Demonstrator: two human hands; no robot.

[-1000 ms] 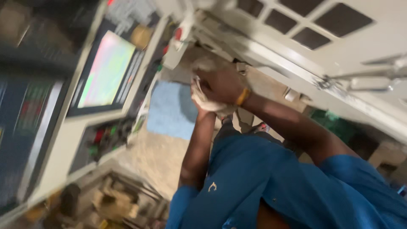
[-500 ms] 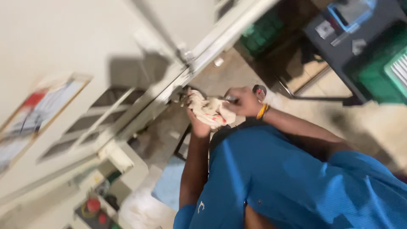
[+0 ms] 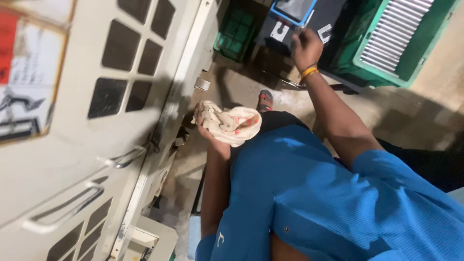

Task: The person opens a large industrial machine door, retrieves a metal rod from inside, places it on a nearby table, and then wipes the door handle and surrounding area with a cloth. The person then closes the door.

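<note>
Since the frame half a second back, the right hand (image 3: pixel 306 48) has left the cloth and is now reaching up and away toward a dark box with a blue-framed panel (image 3: pixel 296 17), while the view has swung so that the pale cabinet door (image 3: pixel 72 145) is filling the left side. Going from the left: a framed paper notice (image 3: pixel 24 72) is hanging at the edge of that door, dark square vents (image 3: pixel 130 53) are sitting beside it, and two metal handles (image 3: pixel 123 158) are lying lower down on the panel. Just right of the door's edge, the left hand (image 3: pixel 208 128) is holding a crumpled cream rag with red marks (image 3: pixel 232 124) against the body, its fingers curling around the bundle from below; most of them are hidden under the cloth. Beyond it a sandalled foot (image 3: pixel 265 100) is showing on the bare floor (image 3: pixel 241 87). Further right, the right hand, wearing an orange wristband (image 3: pixel 308 72), is pinching a thin, light object that is too small to make out, with the fingers bunched together. A green slatted crate (image 3: pixel 391 43) is standing well to the right, just beside the dark box. The blue shirt (image 3: pixel 328 203) is filling the lower right.
</note>
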